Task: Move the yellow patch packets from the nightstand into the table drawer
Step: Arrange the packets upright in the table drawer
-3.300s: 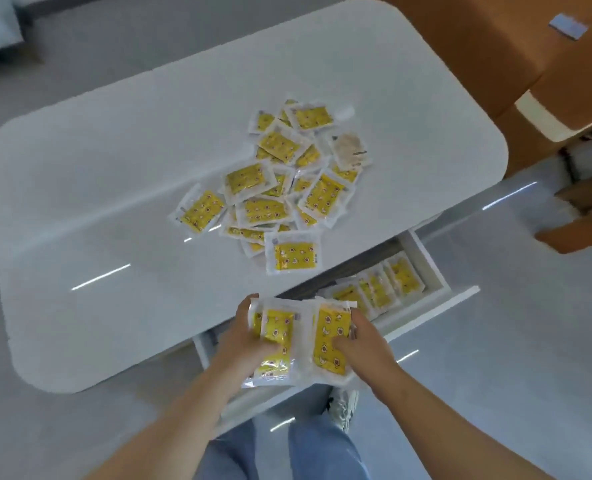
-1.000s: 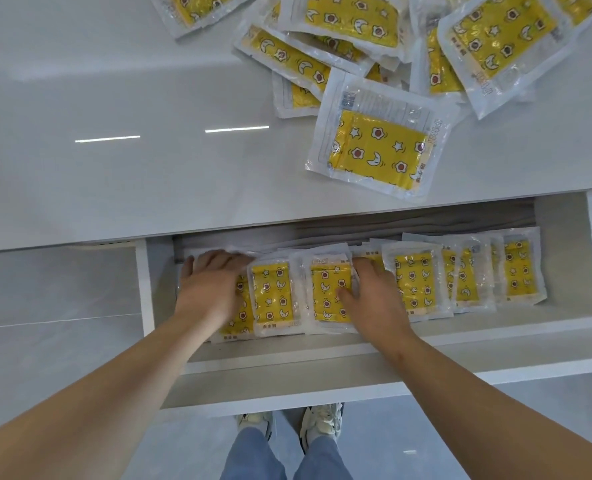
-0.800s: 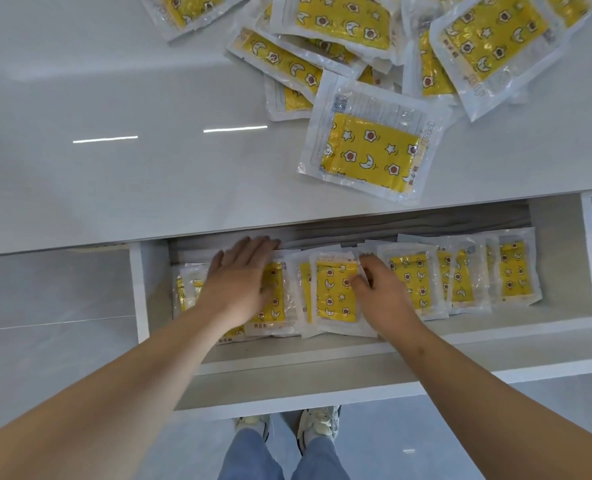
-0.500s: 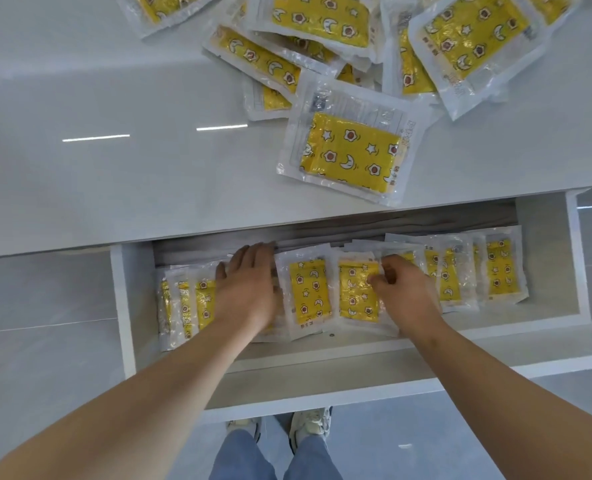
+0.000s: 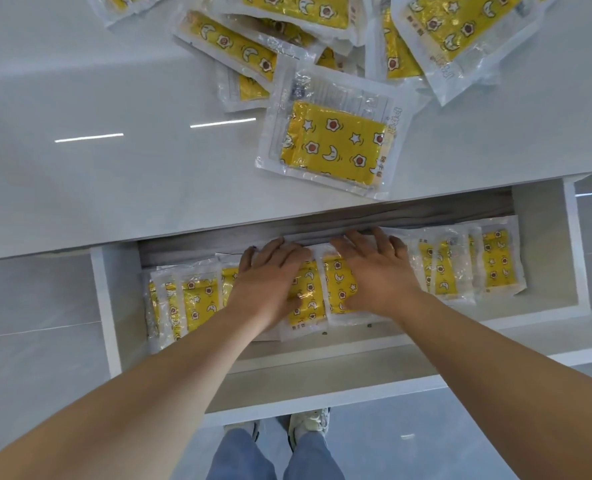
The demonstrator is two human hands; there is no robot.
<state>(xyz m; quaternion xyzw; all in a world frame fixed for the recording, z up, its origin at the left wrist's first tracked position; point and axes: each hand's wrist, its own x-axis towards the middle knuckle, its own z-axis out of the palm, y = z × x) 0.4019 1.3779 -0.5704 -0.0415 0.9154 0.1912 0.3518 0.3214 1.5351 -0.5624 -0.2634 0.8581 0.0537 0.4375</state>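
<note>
roughly midway, judging by the split. a row of yellow patch packets (image 5: 197,299) already lined up in the drawer (image 5: 114,306), fanning out to either side of the left hand (image 5: 270,282) and right hand (image 5: 374,275). a loose pile (image 5: 336,143) yet to shift on the nightstand (image 5: 114,188), just beyond the fingertips (image 5: 377,234). both palms down, side by side, fingers straight and spread, pressing flat on the middle packets (image 5: 338,291), gripping nothing.

1. I see packets (image 5: 332,143): yellow, printed with white stars, moons and red-centred flower marks, in clear wrap.
2. Tabletop (image 5: 114,185) is glossy white, drawer (image 5: 544,237) white.
3. Jeans (image 5: 239,459) are blue, shoes (image 5: 308,422) off-white, floor (image 5: 28,306) pale grey.
</note>
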